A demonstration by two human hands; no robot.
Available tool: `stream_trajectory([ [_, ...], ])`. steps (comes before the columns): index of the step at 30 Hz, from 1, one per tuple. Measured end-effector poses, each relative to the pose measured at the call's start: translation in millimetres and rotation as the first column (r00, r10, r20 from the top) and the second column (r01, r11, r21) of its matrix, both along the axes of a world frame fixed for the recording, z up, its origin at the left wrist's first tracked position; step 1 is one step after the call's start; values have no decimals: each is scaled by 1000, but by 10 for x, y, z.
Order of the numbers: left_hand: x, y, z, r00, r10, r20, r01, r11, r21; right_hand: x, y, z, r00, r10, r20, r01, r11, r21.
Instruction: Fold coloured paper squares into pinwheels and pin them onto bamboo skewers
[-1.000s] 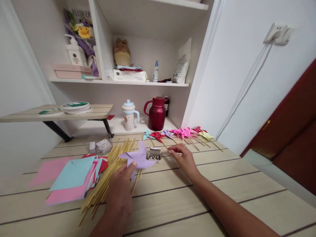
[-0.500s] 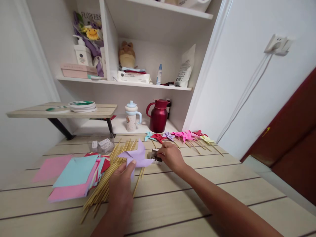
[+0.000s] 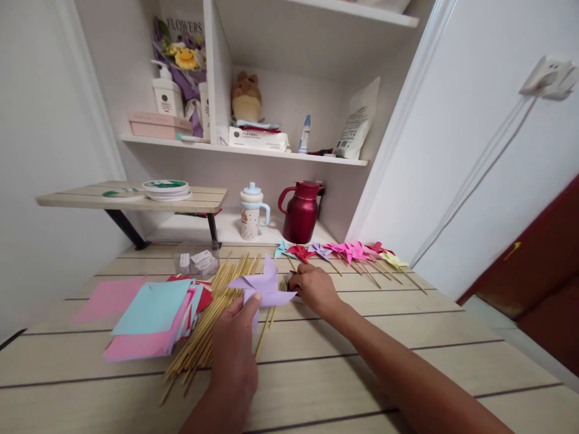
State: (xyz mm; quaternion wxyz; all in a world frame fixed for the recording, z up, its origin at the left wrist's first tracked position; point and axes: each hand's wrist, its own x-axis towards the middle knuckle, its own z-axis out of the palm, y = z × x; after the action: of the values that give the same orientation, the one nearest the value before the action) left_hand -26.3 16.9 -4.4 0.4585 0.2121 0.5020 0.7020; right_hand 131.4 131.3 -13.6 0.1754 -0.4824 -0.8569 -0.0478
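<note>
Paper stack (image 3: 149, 316): flat pink, blue and red squares, thin, matte.
Sticks (image 3: 205, 325): slim bamboo skewers, loosely fanned beside the stack.
Left hand (image 3: 235, 343): thumb and fingers pinching the purple pinwheel (image 3: 262, 288) over the sticks; best kept level so the folds stay crisp.
Right hand (image 3: 314, 290): fingers curled together at a small box, mostly hidden; one pin should be picked cleanly.
Finished pinwheels (image 3: 348, 252): a colourful folded row.

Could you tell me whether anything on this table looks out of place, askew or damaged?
Nothing looks damaged or spilled. The bamboo sticks lie fanned in a loose heap, and the coloured paper sheets are stacked unevenly beside them.
</note>
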Motion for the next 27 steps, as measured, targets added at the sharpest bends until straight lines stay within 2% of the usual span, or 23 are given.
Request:
stream_trajectory([
  [3,-7,-5,-5,998,-54,30,55,998,-26,17,1,-23,998,8,-65,-10,1000,-21],
  [7,-9,-8,8,997,-64,39,65,998,-21,71,-12,-24,978,-14,-207,1,998,-63],
  [11,-7,-6,12,997,-68,47,68,998,6,174,12,-30,927,-57,-371,3,990,-144],
  [16,10,-22,26,997,-41,71,43,999,-26,269,63,-121,848,-91,-523,-46,969,-243],
  [19,32,-38,65,997,-27,73,29,999,-26,301,85,-182,819,-105,-564,-66,959,-275],
  [22,45,-46,83,997,-19,78,24,998,-58,326,94,-187,813,-109,-572,-50,966,-255],
  [27,40,-49,34,995,-97,38,97,995,-10,322,66,-114,866,-73,-495,2,990,-144],
])
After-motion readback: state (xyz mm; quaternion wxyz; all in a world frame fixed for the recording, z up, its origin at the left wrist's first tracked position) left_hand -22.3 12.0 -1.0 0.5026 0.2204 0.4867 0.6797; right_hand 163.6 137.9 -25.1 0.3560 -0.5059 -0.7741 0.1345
